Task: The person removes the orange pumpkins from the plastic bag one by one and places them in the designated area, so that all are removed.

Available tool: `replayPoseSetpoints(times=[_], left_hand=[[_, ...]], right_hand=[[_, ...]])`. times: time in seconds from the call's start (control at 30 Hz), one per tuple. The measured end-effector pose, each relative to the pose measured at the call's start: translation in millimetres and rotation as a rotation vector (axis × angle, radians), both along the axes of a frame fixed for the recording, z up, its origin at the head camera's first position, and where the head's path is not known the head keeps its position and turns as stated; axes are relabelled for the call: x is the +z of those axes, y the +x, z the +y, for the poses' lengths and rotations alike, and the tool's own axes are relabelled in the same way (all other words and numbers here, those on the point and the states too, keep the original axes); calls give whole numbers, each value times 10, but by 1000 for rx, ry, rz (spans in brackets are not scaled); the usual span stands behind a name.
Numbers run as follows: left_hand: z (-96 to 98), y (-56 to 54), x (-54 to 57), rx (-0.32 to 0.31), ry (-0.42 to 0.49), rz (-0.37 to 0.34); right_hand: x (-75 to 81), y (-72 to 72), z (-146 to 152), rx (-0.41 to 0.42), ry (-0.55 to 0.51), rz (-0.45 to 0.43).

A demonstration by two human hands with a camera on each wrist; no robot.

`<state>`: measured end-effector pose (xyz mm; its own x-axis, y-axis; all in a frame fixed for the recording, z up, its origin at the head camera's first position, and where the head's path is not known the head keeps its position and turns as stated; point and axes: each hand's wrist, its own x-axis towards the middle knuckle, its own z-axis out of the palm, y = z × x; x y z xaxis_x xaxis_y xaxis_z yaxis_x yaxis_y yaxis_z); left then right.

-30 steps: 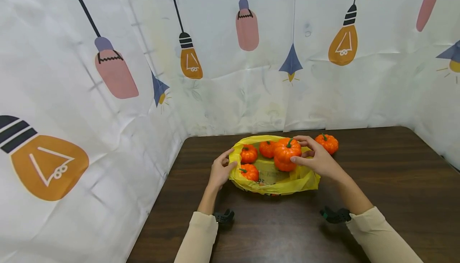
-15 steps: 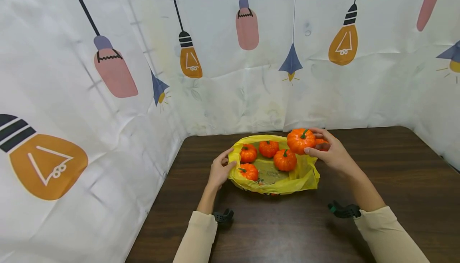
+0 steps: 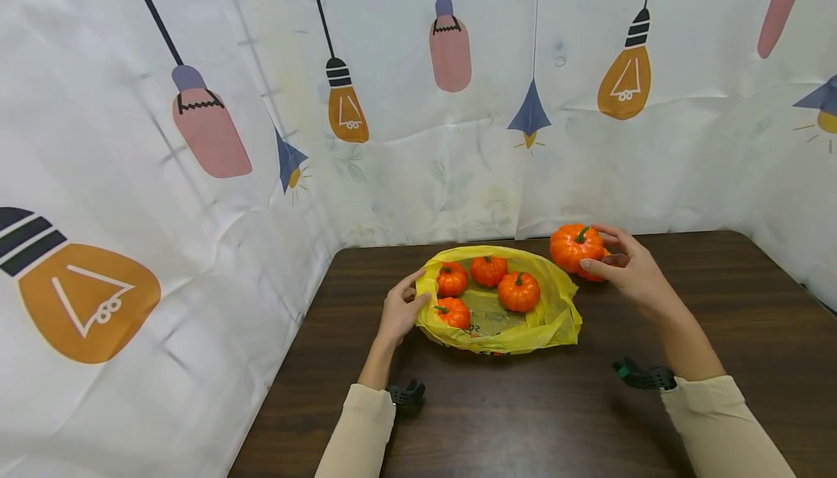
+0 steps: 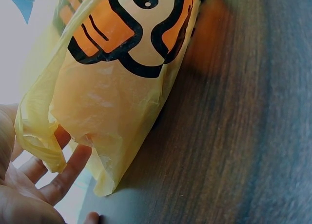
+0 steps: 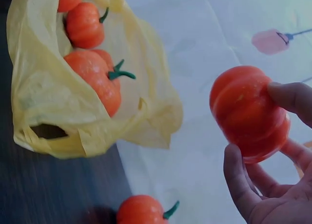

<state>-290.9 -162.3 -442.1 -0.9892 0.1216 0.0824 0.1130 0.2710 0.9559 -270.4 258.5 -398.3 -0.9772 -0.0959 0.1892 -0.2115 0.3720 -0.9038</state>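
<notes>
A yellow plastic bag point(image 3: 556, 333) lies spread with its mouth up on the dark wooden table; in the left wrist view its side point(image 4: 92, 102) shows a printed cartoon figure. Several small orange pumpkins with green stems sit inside, including one pumpkin point(image 3: 519, 291) at the right. My left hand point(image 3: 397, 311) holds the bag's left rim between thumb and fingers. Off the table, right of the bag, my right hand point(image 3: 624, 267) grips a pumpkin point(image 3: 574, 245) by its sides. Behind it another pumpkin point(image 3: 593, 275) is mostly hidden; the right wrist view shows this pumpkin point(image 5: 140, 210) on the table.
The brown table point(image 3: 497, 420) reaches back to a white cloth wall point(image 3: 418, 187) printed with lamps. More cloth point(image 3: 163, 267) stands along the left side. A dark band point(image 3: 644, 376) sits on the right wrist.
My right hand has lifted the pumpkin out of the bag and carried it right, past the rim, in front of the pumpkin on the table. The left hand stays at the rim.
</notes>
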Motion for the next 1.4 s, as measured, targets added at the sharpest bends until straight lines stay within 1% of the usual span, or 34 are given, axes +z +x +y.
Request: replayPoseSetpoints(times=[0.3, 0.63, 0.93, 1.0, 1.1, 1.17, 1.23, 1.37, 1.4], left_hand=[[-15, 4, -10, -2, -1, -1], [-10, -3, -13, -3, -2, 2], [5, -2, -17, 18, 9, 15], [4, 3, -15, 17, 9, 9], [0, 11, -10, 9, 7, -1], [-3, 12, -8, 4, 4, -4], [-5, 9, -9, 0, 1, -1], [-11, 5, -11, -4, -3, -1], [-13, 5, -12, -4, -3, -2]], right_hand=[[-60, 6, 209, -27, 14, -12], [-201, -55, 448, -87, 17, -25], [-362, -90, 672, -115, -81, -15], [-400, -86, 724, -113, -123, -27], [-446, -78, 795, -112, -220, -56], [-471, -77, 833, -125, -262, -76], [-498, -81, 867, -145, -266, -89], [-563, -97, 930, -192, -159, -99], [-582, -101, 946, -197, -148, -105]])
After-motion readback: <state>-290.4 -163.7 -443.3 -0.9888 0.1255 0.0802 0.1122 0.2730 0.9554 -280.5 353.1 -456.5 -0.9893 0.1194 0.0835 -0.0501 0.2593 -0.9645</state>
